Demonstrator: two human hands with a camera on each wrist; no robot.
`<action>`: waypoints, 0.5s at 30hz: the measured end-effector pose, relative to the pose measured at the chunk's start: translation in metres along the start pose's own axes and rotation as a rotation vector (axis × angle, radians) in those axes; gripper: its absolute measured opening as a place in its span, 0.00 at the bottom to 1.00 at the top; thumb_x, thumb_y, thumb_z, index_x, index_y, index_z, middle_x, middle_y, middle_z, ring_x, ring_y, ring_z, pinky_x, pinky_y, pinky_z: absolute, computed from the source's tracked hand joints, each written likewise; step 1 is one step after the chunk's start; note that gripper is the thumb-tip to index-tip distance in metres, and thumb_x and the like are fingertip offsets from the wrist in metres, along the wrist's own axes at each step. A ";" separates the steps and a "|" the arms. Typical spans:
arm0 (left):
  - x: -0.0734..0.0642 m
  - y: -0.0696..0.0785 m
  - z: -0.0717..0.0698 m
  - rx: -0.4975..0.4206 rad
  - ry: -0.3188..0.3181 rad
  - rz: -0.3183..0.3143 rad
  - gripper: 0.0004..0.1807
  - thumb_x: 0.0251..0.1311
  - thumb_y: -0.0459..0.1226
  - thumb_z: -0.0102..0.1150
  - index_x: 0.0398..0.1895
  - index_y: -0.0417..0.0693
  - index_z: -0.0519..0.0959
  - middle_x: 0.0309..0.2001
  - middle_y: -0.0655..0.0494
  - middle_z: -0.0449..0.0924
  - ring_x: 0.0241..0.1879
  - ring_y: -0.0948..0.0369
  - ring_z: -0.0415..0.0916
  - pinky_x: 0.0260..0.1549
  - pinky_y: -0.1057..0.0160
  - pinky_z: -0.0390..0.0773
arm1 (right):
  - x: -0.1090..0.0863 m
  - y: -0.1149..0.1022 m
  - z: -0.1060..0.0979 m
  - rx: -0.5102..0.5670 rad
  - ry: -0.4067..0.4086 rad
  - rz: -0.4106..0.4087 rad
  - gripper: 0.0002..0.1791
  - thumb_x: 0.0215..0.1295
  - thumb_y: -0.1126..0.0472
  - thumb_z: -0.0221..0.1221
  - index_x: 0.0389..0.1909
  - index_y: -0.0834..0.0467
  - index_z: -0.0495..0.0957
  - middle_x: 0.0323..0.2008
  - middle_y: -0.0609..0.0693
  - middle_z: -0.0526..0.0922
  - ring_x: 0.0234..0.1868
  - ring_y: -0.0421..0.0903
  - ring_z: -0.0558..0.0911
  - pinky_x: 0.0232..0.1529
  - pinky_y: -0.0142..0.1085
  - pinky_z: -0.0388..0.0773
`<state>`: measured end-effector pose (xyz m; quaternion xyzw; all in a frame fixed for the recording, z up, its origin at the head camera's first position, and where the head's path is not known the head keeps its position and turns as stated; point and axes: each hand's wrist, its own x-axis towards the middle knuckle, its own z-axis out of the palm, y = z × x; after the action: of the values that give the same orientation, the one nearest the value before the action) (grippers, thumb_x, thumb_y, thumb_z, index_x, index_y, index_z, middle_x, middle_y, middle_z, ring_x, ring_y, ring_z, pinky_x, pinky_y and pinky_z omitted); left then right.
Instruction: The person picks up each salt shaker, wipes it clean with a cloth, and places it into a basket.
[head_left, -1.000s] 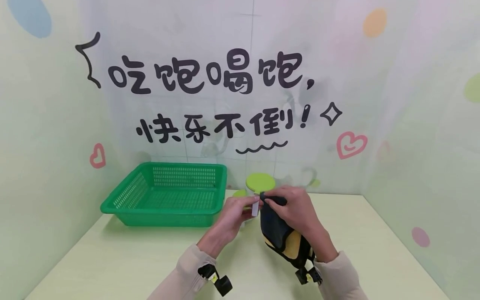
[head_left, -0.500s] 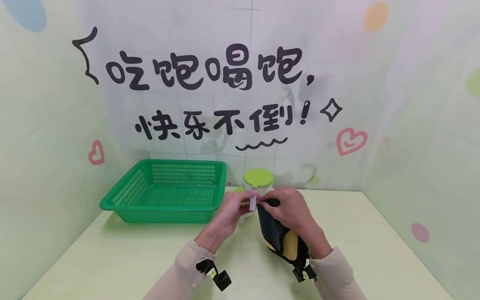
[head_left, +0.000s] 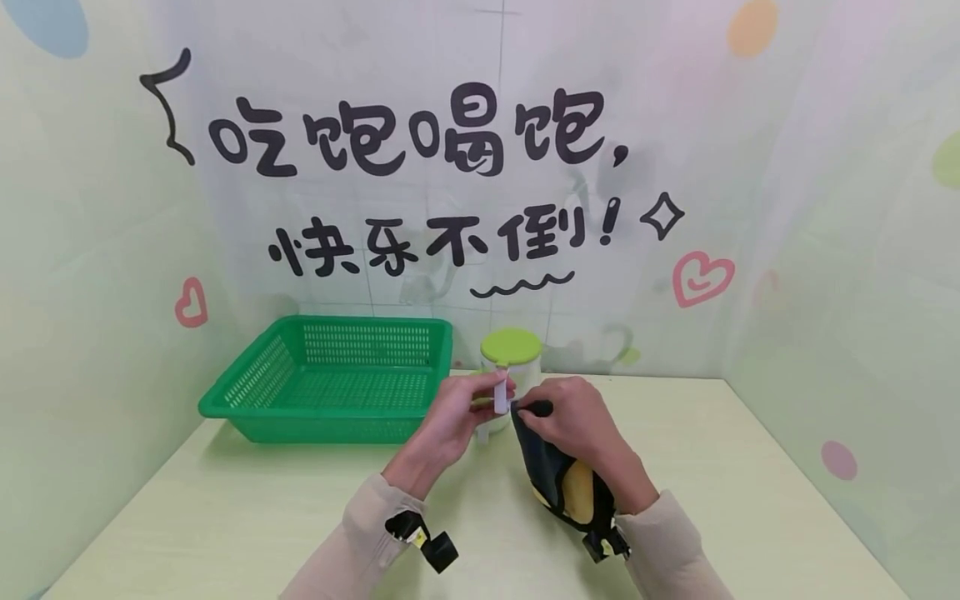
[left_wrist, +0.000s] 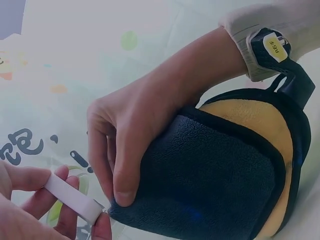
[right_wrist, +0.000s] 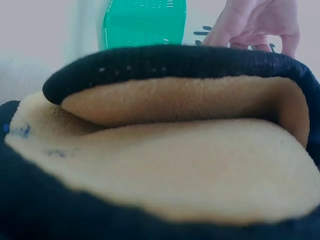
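Note:
In the head view a jar [head_left: 528, 375] with a lime-green lid and a white handle [head_left: 501, 393] stands mid-table. My left hand [head_left: 452, 415] grips that handle; close up in the left wrist view, thumb and fingers lie on either side of the white handle [left_wrist: 75, 196]. My right hand [head_left: 573, 418] pinches the pointed toe of a dark navy slipper [head_left: 543, 458], right beside the handle. Its open heel end hangs down toward me. The right wrist view looks into the slipper's tan fleece lining [right_wrist: 175, 165].
A green perforated basket [head_left: 322, 429] stands at the left rear. Partly hidden behind my left hand is a second, smaller green-lidded container [head_left: 482, 434]. The wall [head_left: 675, 333] with printed lettering rises behind. Camera straps [head_left: 423, 542] sit on both wrists.
Both hands have shifted slightly to the left, with the jar and the slipper. The slipper's toe has come lower beside the handle. The head view has tilted down a little.

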<state>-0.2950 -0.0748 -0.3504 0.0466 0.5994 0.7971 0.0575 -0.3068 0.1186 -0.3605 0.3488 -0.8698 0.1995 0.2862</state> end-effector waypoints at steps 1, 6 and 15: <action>0.000 0.000 0.000 0.001 0.001 0.001 0.16 0.69 0.39 0.60 0.48 0.32 0.84 0.37 0.54 0.86 0.41 0.57 0.81 0.45 0.62 0.82 | 0.000 0.000 -0.001 -0.008 -0.002 0.006 0.04 0.55 0.61 0.74 0.32 0.51 0.91 0.30 0.45 0.90 0.30 0.42 0.87 0.35 0.37 0.82; 0.001 0.000 -0.001 0.002 -0.005 0.004 0.15 0.69 0.38 0.61 0.46 0.32 0.84 0.36 0.54 0.85 0.39 0.58 0.81 0.44 0.62 0.81 | -0.001 0.003 -0.003 -0.006 0.001 0.021 0.04 0.55 0.61 0.74 0.32 0.50 0.91 0.30 0.44 0.91 0.31 0.42 0.87 0.36 0.39 0.83; -0.001 -0.002 0.003 0.057 -0.001 0.008 0.13 0.68 0.40 0.61 0.42 0.36 0.86 0.35 0.56 0.86 0.42 0.56 0.84 0.46 0.62 0.82 | 0.002 0.003 -0.010 0.035 0.128 -0.045 0.06 0.56 0.62 0.74 0.35 0.52 0.91 0.30 0.46 0.90 0.30 0.42 0.87 0.33 0.37 0.82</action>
<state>-0.2940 -0.0720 -0.3514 0.0507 0.6216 0.7798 0.0533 -0.3059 0.1254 -0.3520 0.3595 -0.8381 0.2302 0.3396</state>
